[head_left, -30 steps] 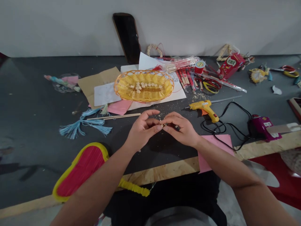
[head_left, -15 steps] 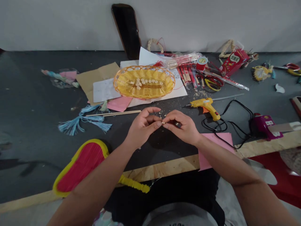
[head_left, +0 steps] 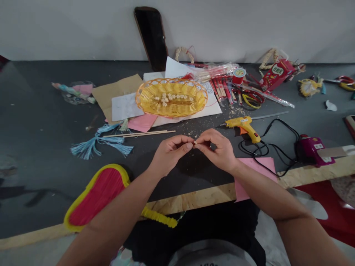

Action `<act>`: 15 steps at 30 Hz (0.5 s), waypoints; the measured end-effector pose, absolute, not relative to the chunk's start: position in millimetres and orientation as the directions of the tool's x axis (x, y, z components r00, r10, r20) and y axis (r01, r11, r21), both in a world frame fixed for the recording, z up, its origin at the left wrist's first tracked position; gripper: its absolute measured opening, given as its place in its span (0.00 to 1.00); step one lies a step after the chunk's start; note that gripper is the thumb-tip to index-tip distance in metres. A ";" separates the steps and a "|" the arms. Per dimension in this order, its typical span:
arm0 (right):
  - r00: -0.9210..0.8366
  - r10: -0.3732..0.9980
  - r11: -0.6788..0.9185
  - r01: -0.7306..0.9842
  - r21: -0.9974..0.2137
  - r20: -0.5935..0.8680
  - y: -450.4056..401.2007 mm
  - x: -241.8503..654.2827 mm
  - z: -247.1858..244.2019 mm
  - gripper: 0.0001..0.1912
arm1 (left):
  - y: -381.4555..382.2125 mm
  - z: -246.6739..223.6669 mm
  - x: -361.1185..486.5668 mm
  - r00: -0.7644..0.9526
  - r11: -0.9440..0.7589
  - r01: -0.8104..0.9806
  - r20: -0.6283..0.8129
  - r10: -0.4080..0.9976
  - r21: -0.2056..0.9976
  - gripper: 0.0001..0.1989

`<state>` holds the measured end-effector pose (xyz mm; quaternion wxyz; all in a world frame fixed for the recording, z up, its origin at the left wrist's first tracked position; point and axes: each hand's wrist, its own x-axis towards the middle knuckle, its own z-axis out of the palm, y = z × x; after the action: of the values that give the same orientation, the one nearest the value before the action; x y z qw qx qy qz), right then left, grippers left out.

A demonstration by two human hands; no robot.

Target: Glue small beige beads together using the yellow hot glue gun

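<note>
My left hand [head_left: 174,152] and my right hand [head_left: 216,147] meet above the dark table, thumbs and index fingers pinched together. Between the fingertips is a tiny pale piece [head_left: 195,143], mostly covered, too small to name. Just beyond my hands stands a yellow woven basket [head_left: 172,111] with small cream flower-like pieces [head_left: 164,99] lying inside. Two thin wooden sticks [head_left: 138,134] lie to the left of my left hand, and pale crumbs are scattered on the table near my fingertips.
A yellow glue gun [head_left: 242,125] with a black cord lies right of my hands. A red and yellow fan [head_left: 97,197] sits under my left forearm. Blue tassels [head_left: 95,144], pink paper [head_left: 257,168], a thread spool [head_left: 238,76], scissors [head_left: 252,100] and a leaning phone [head_left: 151,37] surround the workspace.
My left index finger has come down onto the thumb, closing the pinch by the tiny pale piece. The whole view has shifted slightly; the things on the table stay in place.
</note>
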<state>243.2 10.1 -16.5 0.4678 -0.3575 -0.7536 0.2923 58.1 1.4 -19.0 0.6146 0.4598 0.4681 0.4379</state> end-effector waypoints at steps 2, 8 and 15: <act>-0.320 0.803 0.584 0.259 -0.769 0.502 9.9 243.1 -17.9 0.01 | 1.4 -19.6 57.7 0.168 0.191 -0.102 -0.173 0.971 0.976 0.14; -0.375 0.794 0.585 0.259 -0.768 0.479 9.1 242.6 -20.6 0.02 | 1.0 -19.6 58.6 0.179 0.224 -0.128 -0.200 0.963 0.966 0.12; -0.181 0.893 0.440 0.173 -0.881 0.411 10.1 242.5 -21.9 0.12 | 8.4 -12.2 54.4 0.073 0.257 -0.281 -0.246 0.967 0.925 0.11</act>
<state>242.5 10.1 -21.9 0.5061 -0.3914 -0.6812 0.3558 54.4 8.4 -12.2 0.6364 0.3625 0.4725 0.4902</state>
